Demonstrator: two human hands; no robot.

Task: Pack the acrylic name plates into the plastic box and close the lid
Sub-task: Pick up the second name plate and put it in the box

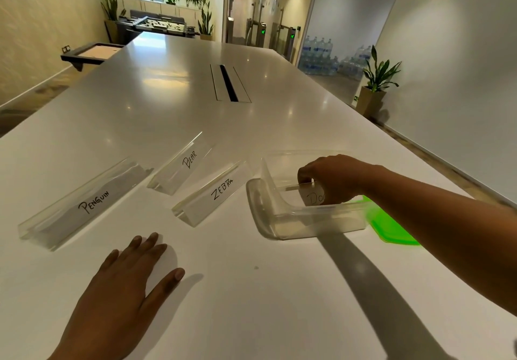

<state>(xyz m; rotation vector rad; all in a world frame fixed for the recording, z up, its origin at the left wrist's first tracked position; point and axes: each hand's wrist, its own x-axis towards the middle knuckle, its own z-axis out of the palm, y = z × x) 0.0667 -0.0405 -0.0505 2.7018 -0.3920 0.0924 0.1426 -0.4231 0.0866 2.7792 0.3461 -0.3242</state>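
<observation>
The right hand (333, 178) grips a name plate (314, 198) inside the clear plastic box (279, 220), its green lid (391, 228) just beside, while the left hand (126, 284) rests flat, fingers straight, on the white table (251, 309) near the Penguin plate (84, 203), Bear plate (181, 164) and Zebra plate (212, 194).

Three name plates (212, 194) beside clear box (321, 215)

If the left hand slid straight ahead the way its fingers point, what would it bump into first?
The left hand would probably bump the near end of the ZEBRA name plate first, though the BEAR plate is close.
</observation>
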